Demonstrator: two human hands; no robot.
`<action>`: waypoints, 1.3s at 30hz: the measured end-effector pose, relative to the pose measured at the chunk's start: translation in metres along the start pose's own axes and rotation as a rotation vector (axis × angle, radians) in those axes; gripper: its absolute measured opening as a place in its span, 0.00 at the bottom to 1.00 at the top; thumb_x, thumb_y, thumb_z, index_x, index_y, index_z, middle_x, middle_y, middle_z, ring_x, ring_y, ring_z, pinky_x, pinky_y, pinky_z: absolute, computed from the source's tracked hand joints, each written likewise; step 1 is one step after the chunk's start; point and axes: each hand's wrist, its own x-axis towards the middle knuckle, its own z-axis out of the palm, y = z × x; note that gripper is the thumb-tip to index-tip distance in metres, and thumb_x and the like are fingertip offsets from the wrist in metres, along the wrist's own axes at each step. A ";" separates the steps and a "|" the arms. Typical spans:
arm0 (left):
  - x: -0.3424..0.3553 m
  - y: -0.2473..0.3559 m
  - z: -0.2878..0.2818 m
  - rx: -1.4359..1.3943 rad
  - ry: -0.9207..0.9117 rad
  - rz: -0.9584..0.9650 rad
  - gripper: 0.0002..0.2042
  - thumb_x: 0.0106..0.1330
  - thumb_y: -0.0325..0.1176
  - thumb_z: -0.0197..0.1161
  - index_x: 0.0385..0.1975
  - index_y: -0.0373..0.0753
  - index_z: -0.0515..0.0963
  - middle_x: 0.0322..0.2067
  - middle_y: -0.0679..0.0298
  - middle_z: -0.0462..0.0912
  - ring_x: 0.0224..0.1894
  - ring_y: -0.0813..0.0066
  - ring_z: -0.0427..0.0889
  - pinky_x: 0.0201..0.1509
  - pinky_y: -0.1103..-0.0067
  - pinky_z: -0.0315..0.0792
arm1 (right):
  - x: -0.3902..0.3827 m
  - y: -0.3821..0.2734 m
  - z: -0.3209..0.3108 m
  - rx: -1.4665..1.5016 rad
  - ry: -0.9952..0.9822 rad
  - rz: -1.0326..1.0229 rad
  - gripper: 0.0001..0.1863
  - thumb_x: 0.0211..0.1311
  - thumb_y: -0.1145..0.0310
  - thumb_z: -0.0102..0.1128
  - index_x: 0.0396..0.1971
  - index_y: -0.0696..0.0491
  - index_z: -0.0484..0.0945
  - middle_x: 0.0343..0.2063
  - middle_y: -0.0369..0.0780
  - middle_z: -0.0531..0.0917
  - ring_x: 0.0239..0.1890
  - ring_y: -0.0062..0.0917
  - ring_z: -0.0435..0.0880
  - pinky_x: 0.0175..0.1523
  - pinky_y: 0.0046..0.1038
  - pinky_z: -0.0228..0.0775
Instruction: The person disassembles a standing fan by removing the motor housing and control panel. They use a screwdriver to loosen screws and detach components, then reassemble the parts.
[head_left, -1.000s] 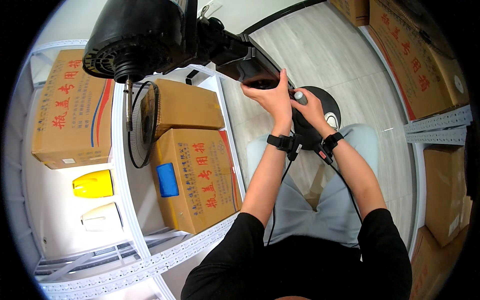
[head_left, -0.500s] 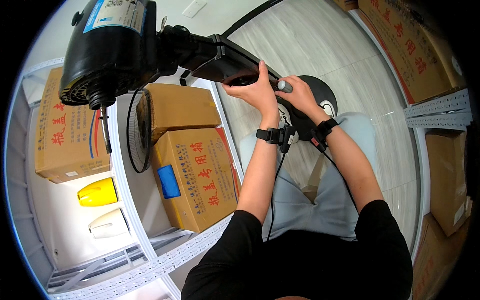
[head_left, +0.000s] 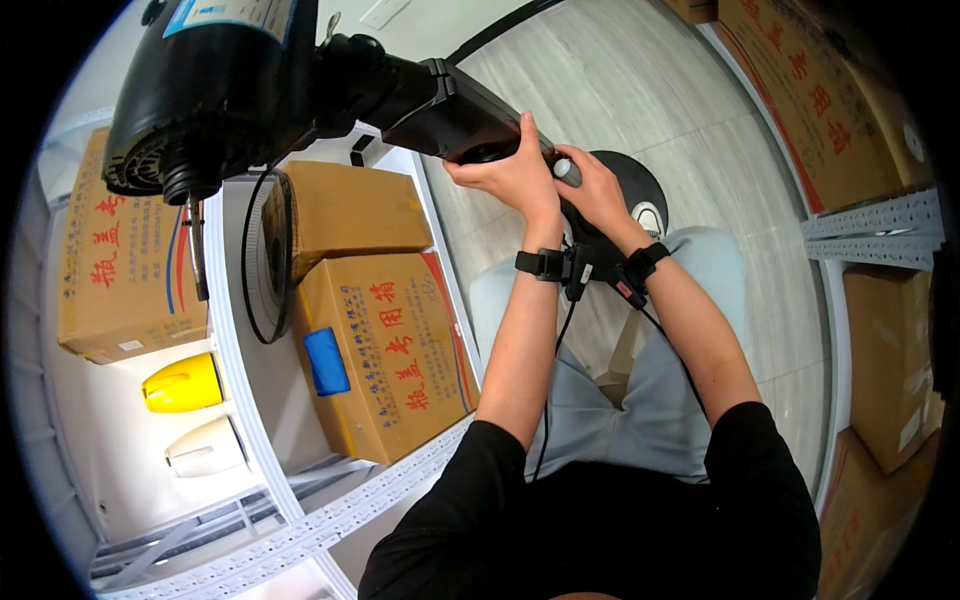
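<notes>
A black stand fan leans across the upper left, its motor head bare, with a thin metal shaft pointing down. My left hand is closed around the lower end of the fan's black control box, thumb stretched up along its side. Just right of it, my right hand wraps the pole below the box, beside a grey knob; its fingertips are partly hidden. The round black base rests on the floor by my shoe.
A white metal shelf at left carries cardboard boxes, a round wire fan guard, a yellow cup-shaped piece and a white one. More boxes stand on the right shelf. Cabled black straps sit on both my wrists.
The fan head and left shelf sit slightly further left in view. Both hands keep their hold at nearly the same spot. One of my shoes has become hidden behind my wrists.
</notes>
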 end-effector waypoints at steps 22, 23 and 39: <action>0.016 -0.091 -0.052 -0.561 -0.560 -0.182 0.30 0.75 0.32 0.60 0.72 0.36 0.56 0.61 0.58 0.73 0.61 0.72 0.74 0.66 0.78 0.66 | 0.004 -0.003 0.004 0.037 0.027 0.073 0.27 0.53 0.57 0.78 0.53 0.49 0.82 0.43 0.44 0.88 0.47 0.35 0.88 0.50 0.30 0.77; 0.016 -0.091 -0.051 -0.555 -0.561 -0.174 0.30 0.75 0.32 0.60 0.72 0.36 0.56 0.60 0.58 0.73 0.61 0.72 0.74 0.65 0.78 0.66 | 0.005 -0.004 0.002 0.023 -0.001 0.107 0.27 0.53 0.58 0.77 0.54 0.49 0.82 0.44 0.43 0.88 0.49 0.32 0.88 0.52 0.29 0.77; 0.021 -0.100 -0.051 -0.448 -0.580 -0.181 0.28 0.75 0.34 0.60 0.71 0.35 0.58 0.57 0.61 0.75 0.59 0.73 0.74 0.65 0.77 0.66 | 0.004 -0.004 0.001 0.019 -0.016 0.143 0.25 0.55 0.61 0.76 0.53 0.50 0.82 0.44 0.42 0.89 0.47 0.29 0.89 0.52 0.28 0.77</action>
